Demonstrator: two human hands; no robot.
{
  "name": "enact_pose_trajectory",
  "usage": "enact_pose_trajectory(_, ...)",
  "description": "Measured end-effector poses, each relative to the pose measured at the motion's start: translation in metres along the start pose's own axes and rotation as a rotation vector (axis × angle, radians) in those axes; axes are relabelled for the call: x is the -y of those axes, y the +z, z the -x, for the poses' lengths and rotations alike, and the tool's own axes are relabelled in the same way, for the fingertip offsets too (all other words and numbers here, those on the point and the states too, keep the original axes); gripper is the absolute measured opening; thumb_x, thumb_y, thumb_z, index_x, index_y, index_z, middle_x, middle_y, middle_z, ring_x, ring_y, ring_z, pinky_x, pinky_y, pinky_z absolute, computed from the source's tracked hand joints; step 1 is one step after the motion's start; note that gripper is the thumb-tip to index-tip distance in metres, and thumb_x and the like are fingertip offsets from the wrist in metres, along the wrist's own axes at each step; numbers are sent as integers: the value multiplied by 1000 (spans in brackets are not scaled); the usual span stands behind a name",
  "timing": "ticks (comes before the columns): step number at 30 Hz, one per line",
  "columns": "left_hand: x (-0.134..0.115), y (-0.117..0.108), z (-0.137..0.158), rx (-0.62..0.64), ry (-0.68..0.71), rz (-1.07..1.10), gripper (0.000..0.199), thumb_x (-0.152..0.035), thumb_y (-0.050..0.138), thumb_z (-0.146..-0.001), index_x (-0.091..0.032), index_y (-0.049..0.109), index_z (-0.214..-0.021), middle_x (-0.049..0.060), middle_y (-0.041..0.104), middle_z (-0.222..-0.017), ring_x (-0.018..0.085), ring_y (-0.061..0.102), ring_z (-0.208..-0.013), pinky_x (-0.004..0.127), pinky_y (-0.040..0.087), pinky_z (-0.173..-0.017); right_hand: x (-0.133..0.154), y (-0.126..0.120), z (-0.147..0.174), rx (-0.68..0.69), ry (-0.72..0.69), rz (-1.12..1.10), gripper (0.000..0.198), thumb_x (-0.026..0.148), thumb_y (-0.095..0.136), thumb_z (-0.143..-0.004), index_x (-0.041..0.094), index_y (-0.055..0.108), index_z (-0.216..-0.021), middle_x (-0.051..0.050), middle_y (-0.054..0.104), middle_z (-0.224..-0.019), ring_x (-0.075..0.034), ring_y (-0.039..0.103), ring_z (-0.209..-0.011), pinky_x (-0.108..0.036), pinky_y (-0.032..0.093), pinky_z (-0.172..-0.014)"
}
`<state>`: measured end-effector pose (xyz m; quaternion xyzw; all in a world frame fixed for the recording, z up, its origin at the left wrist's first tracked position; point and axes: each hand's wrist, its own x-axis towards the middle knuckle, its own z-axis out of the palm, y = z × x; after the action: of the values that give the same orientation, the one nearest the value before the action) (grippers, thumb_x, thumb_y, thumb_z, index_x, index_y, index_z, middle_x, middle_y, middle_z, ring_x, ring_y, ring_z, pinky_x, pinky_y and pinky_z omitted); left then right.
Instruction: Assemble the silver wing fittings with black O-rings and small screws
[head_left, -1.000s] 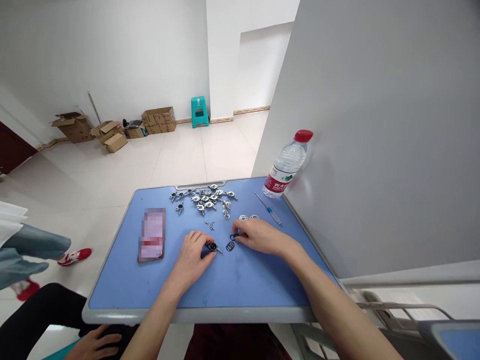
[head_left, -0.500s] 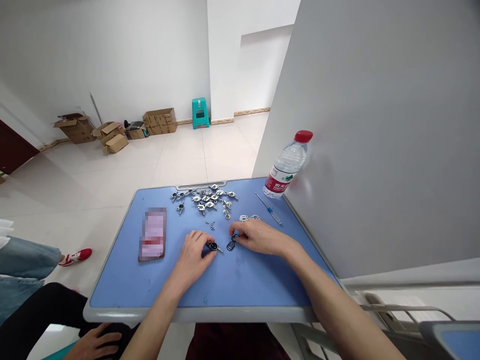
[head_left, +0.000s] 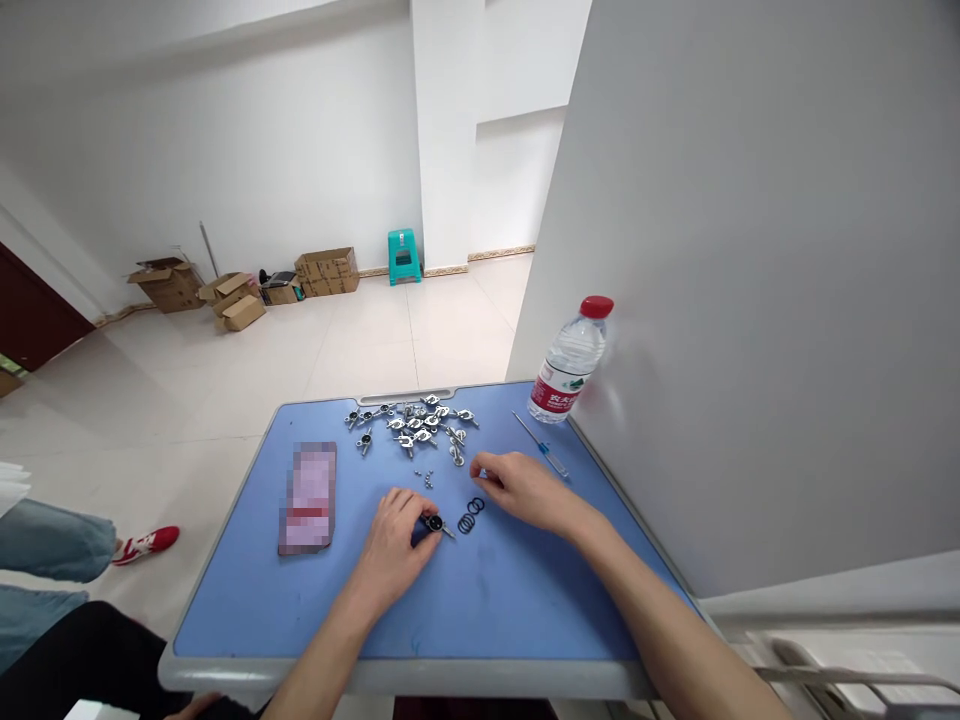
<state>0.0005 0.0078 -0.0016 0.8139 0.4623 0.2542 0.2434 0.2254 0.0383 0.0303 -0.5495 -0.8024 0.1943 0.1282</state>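
Observation:
My left hand point(head_left: 397, 535) rests on the table, thumb and forefinger closed on a small metal fitting point(head_left: 436, 523) with a round black centre and a thin stem pointing right. My right hand point(head_left: 517, 485) hovers to the right with its fingertips pinched together; whatever they may hold is hidden. Just below those fingertips lie several black rubber rings point(head_left: 466, 522). Small bright metal bits point(head_left: 428, 480) sit above my left hand. Farther back is a loose pile of similar metal fittings point(head_left: 421, 421).
A phone point(head_left: 309, 500) lies on the left of the blue table point(head_left: 510, 610). At the right are a screwdriver point(head_left: 541, 444) and a water bottle point(head_left: 568, 365) beside a grey panel point(head_left: 750, 300). Cardboard boxes point(head_left: 326, 272) and a green stool point(head_left: 403, 257) stand by the wall. Another person's leg point(head_left: 82, 650) shows at left.
My right hand has moved off the black rings, up and right, and now covers the flat metal plates seen before. My left hand keeps its fitting. The view has tilted up.

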Motion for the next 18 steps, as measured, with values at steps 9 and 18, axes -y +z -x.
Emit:
enact_pose_trajectory(9,1,1,0,-7,11,-17,19,-5,56,-79,-22,57,-87,2,62,-92,23,54,-91,38,45,-82,-5,16,-15,-169,70,44,25,21,41,-93,20,60,-109,-5,69,-87,-18,60,-72,-26,34,-62)
enact_pose_trajectory(18,4,2,0,-13,14,1,18,-7,56,-79,-22,57,-88,2,62,-93,23,55,-92,38,45,-82,3,23,-20,-119,49,76,25,19,46,-93,20,60,-113,-6,70,-93,-19,64,-80,-26,38,-66)
